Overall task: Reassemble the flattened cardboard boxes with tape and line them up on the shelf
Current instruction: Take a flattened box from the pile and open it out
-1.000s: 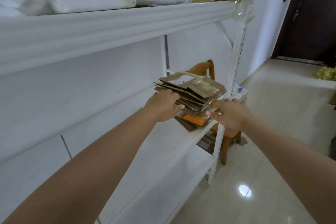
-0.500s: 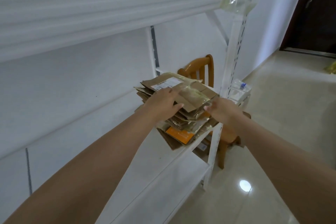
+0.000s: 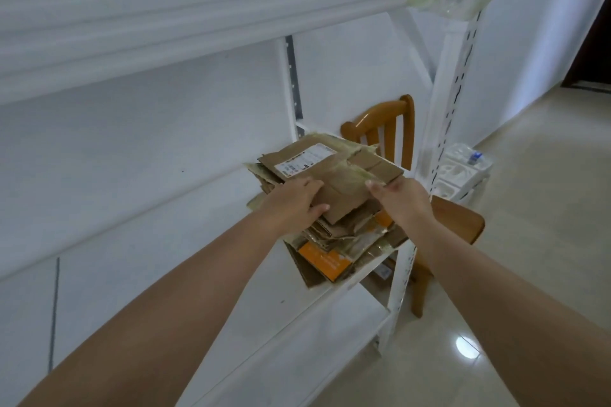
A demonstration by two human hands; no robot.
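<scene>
both hands on it: left hand (image 3: 292, 200) and right hand (image 3: 401, 196) grip the top flattened brown cardboard box (image 3: 334, 175), centre frame, atop the stack of flattened boxes (image 3: 330, 241) on the white metal shelf (image 3: 264, 324).

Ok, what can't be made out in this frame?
Head view only:
- How many flattened boxes the stack holds: layers overlap, hands cover them.
- Print on the top box's label: too small.
- Left hand and right hand fingertips: tucked behind cardboard.
- Upper shelf contents: cut off by the top edge.
</scene>
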